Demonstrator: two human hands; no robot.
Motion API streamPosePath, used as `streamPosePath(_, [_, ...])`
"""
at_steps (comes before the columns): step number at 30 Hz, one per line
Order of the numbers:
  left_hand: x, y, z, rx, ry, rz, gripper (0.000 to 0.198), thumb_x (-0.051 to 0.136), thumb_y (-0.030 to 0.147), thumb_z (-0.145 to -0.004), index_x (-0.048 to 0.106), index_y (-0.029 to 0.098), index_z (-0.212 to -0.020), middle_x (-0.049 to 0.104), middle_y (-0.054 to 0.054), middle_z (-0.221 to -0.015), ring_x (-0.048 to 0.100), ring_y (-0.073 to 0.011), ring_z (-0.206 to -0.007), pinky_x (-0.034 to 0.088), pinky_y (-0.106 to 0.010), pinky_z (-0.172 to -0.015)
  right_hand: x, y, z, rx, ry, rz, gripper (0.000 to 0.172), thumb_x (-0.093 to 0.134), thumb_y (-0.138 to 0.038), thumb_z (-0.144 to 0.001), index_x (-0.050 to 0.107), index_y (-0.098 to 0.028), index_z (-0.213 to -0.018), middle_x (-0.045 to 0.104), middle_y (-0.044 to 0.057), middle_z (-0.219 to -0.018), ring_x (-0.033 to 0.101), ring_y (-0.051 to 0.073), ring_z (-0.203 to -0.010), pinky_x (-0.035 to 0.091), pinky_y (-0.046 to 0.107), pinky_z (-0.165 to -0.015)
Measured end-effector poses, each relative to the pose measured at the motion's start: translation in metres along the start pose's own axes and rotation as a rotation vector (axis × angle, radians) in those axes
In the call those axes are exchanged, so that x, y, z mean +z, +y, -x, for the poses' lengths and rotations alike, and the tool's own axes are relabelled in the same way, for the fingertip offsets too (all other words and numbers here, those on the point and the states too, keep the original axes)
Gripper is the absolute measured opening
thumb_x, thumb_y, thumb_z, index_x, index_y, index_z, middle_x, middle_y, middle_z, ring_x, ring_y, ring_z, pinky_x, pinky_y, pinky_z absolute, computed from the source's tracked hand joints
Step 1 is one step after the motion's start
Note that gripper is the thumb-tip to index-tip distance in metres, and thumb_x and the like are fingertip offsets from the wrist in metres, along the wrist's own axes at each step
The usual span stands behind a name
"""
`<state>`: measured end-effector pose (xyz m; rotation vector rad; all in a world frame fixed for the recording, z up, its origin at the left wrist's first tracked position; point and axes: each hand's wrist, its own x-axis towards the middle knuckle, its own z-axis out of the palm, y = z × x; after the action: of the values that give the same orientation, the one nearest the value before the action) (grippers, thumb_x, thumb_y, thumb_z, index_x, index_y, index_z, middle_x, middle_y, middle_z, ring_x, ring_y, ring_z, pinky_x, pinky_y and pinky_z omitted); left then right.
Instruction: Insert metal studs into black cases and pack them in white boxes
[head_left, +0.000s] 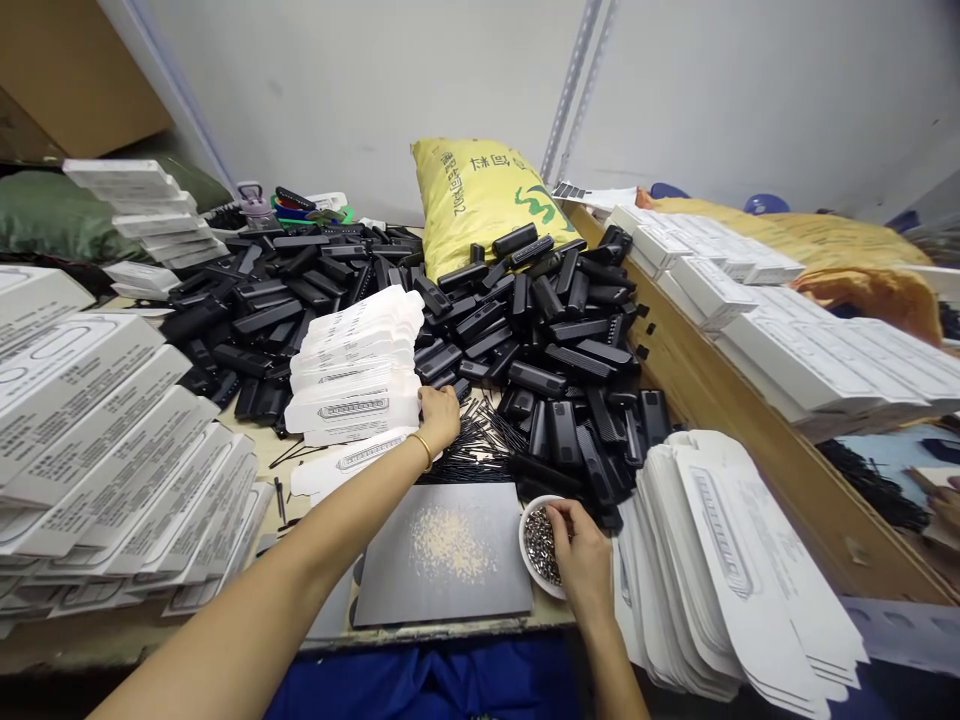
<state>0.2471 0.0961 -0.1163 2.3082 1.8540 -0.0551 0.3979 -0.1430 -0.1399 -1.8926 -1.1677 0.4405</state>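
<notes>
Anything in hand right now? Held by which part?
Can't tell for either hand. Right hand: fingers at the small metal pieces in the white bowl, any pinched piece hidden. Left hand: beside the middle stack of white cartons, grip unclear.

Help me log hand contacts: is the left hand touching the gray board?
Apart. The head view shows a gap: thin black strips lie between the left hand and the far edge of the gray board.

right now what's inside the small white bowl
Small shiny metal pieces lie in the white bowl. The right hand covers part of its right side, and the pieces hide the bottom.
</notes>
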Motion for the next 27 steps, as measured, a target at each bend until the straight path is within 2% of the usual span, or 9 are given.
streamPosePath(4, [-0.006,-0.002,-0.002,0.057,-0.052,0.164,0.035,0.057,0.034,-0.088,0.056,0.013,-0.117,0.058,-0.011,-0.118,0.058,-0.0227,-0.105,0.049,-0.045,-0.090,-0.004,-0.005,0.000,0.121,0.035,-0.260,0.032,0.055,-0.046,-0.083,0.065,-0.017,-0.093,0.070,0.008,-0.086,0.064,0.022,-0.078,0.050,0.036,-0.075])
streamPosePath(9, [-0.035,-0.022,-0.003,0.185,-0.072,0.493,0.032,0.061,0.030,-0.085,0.058,0.014,-0.112,0.061,-0.011,-0.116,0.057,-0.0243,-0.108,0.045,-0.045,-0.095,0.001,-0.016,-0.007,0.190,0.047,-0.582,0.031,0.069,-0.045,-0.073,0.065,-0.016,-0.087,0.069,0.006,-0.081,0.064,0.019,-0.075,0.052,0.033,-0.070])
streamPosePath(11, [-0.044,-0.028,0.011,0.235,-0.054,0.651,0.036,0.060,0.027,-0.084,0.055,0.013,-0.117,0.061,-0.013,-0.119,0.056,-0.0253,-0.111,0.043,-0.042,-0.098,0.008,-0.026,-0.011,0.206,0.035,-0.700,0.031,0.072,-0.042,-0.072,0.065,-0.017,-0.088,0.070,0.007,-0.084,0.064,0.018,-0.073,0.052,0.033,-0.070])
streamPosePath(13, [-0.047,-0.031,0.035,0.287,-0.045,0.800,0.043,0.054,0.026,-0.087,0.046,0.014,-0.127,0.060,-0.012,-0.123,0.057,-0.0235,-0.112,0.045,-0.038,-0.097,0.017,-0.038,-0.012,0.212,0.002,-0.813,0.030,0.073,-0.039,-0.072,0.066,-0.017,-0.090,0.072,0.008,-0.088,0.065,0.017,-0.072,0.053,0.034,-0.073])
streamPosePath(16, [-0.045,-0.033,0.081,0.308,-0.134,1.288,0.054,0.057,0.025,-0.085,0.035,0.018,-0.134,0.063,-0.010,-0.119,0.060,-0.0211,-0.110,0.046,-0.038,-0.097,0.032,-0.056,-0.011,0.214,-0.071,-0.918,0.027,0.073,-0.035,-0.073,0.066,-0.016,-0.090,0.072,0.008,-0.088,0.066,0.017,-0.073,0.053,0.037,-0.078])
streamPosePath(18, [-0.041,-0.033,0.108,0.197,-0.225,1.688,0.055,0.064,0.023,-0.081,0.038,0.021,-0.130,0.065,-0.007,-0.113,0.062,-0.0210,-0.108,0.046,-0.040,-0.098,0.040,-0.065,-0.008,0.212,-0.113,-0.938,0.024,0.072,-0.034,-0.075,0.066,-0.017,-0.090,0.073,0.007,-0.088,0.067,0.016,-0.072,0.052,0.037,-0.079])
streamPosePath(20, [-0.035,-0.033,0.128,0.014,-0.264,1.945,0.046,0.066,0.024,-0.081,0.045,0.021,-0.122,0.066,-0.007,-0.110,0.063,-0.0217,-0.106,0.048,-0.041,-0.097,0.046,-0.071,-0.004,0.198,-0.130,-0.915,0.020,0.069,-0.034,-0.078,0.065,-0.017,-0.089,0.073,0.007,-0.089,0.066,0.016,-0.071,0.052,0.036,-0.077])
streamPosePath(23, [-0.026,-0.032,0.143,-0.204,-0.242,2.148,0.025,0.059,0.025,-0.087,0.052,0.016,-0.109,0.066,-0.010,-0.111,0.063,-0.0229,-0.108,0.050,-0.040,-0.097,0.052,-0.076,0.002,0.118,-0.068,-0.773,0.017,0.064,-0.033,-0.082,0.067,-0.017,-0.088,0.071,0.006,-0.088,0.064,0.017,-0.074,0.051,0.035,-0.075])
streamPosePath(27, [-0.018,-0.028,0.150,-0.356,-0.237,2.274,0.019,0.051,0.022,-0.092,0.055,0.014,-0.108,0.065,-0.012,-0.115,0.060,-0.0220,-0.112,0.051,-0.038,-0.097,0.058,-0.080,0.011,-0.055,0.063,-0.593,0.013,0.063,-0.029,-0.083,0.069,-0.018,-0.081,0.066,0.004,-0.085,0.062,0.019,-0.086,0.048,0.035,-0.080])
